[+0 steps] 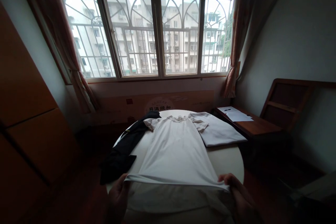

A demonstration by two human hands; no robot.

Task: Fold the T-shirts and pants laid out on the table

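White short-sleeved fabric shirt (178, 150) spread lengthwise on the round white smooth-topped worktop (229, 161); collar at the far side, toward the window, hem at the near side, toward the person. Left hand (119, 192): closed on the left end of the hem edge, thumb uppermost. Right hand (237, 192): gripping the right end of the same edge between thumb and fingers. Edge runs nearly straight between the two hands; a shaded part of the fabric shows below it, on the near side. Sleeves splay outward; slight creasing at collar and sleeves.

Left of shirt: black fabric garment with a small yellow mark (128, 145), lying along the worktop's left side, near end past the rim. Right of shirt: folded pale grey-white cloth (223, 133), touching the right sleeve.

Farther right: white paper sheets (237, 114) on a dark reddish-brown wooden seat (258, 126). Behind: multi-pane window with white bars (180, 35), flanked by tied reddish curtains (231, 78).
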